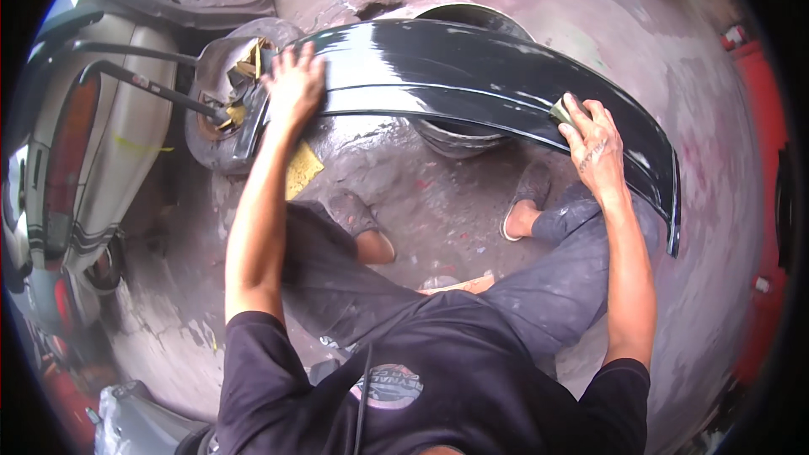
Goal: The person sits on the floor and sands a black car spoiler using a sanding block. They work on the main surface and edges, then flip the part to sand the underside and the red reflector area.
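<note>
A long, curved, glossy black car body panel (472, 63) lies crosswise in front of me over a round dark tub (459, 139). Near the panel's left end, my left hand (297, 84) rests on its surface with fingers spread, slightly blurred. My right hand (597, 147) is on the right part of the panel, its fingers closed round a small olive-coloured sanding pad (561, 111). The pad meets the panel close to its near edge. Pale dull streaks mark the black surface around the middle and right.
Left of the panel stands a grey round-based stand (206, 131) with yellow scraps on it. A yellow sheet (303, 170) lies on the floor by my left knee. A pale vehicle part (126, 126) with a red lamp fills the left side; a red car body (758, 202) borders the right.
</note>
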`<state>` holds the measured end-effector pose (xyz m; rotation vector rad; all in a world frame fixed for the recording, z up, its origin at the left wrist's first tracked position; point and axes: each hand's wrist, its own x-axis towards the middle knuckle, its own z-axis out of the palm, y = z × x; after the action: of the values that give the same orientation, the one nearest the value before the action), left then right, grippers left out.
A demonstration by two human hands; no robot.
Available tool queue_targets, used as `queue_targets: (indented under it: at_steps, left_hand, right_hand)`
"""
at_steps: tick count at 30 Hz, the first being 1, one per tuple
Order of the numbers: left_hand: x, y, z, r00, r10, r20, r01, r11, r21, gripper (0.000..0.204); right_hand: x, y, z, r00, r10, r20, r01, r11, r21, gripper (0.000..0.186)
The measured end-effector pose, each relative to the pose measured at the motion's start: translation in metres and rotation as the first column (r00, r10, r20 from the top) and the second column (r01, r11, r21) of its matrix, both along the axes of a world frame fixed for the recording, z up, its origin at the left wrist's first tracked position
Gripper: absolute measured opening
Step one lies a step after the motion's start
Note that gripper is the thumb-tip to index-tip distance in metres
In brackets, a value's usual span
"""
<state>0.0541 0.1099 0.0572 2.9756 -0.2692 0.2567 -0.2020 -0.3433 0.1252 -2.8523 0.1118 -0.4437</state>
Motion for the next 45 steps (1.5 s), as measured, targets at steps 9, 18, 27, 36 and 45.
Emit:
queue_targets:
  at_steps: [9,18,27,36,45]
  left_hand:
    - [-0.136,-0.256,0.023,0.696,-0.718,-0.019,0.715,0.694,-0.083,0.058]
    - [-0.019,-0.063,0.004,0.847,-0.532,-0.018,0.531,0.847,-0.016,0.057]
    - [-0.033,0.060,0.016,0.998,0.003,-0.062,-0.002,1.000,0.026,0.057]
    - [-0.111,-0.050,-0.009,0.906,-0.391,0.164,0.384,0.920,0.074,0.064]
    - [-0.118,-0.031,0.005,0.895,-0.432,0.112,0.435,0.900,-0.004,0.051]
  right_hand:
    - [0.016,0.009,0.000,0.999,0.015,-0.030,-0.016,0.999,-0.030,0.048]
    - [0.016,0.008,0.002,0.998,0.050,-0.025,-0.050,0.999,0.020,0.047]
    - [0.015,0.013,0.003,0.999,0.027,-0.045,-0.027,1.000,0.001,0.048]
    - [0.018,0.015,-0.001,1.000,0.027,-0.006,-0.027,0.998,-0.060,0.046]
    - [0.018,0.011,-0.003,0.999,0.043,-0.006,-0.044,0.998,-0.035,0.047]
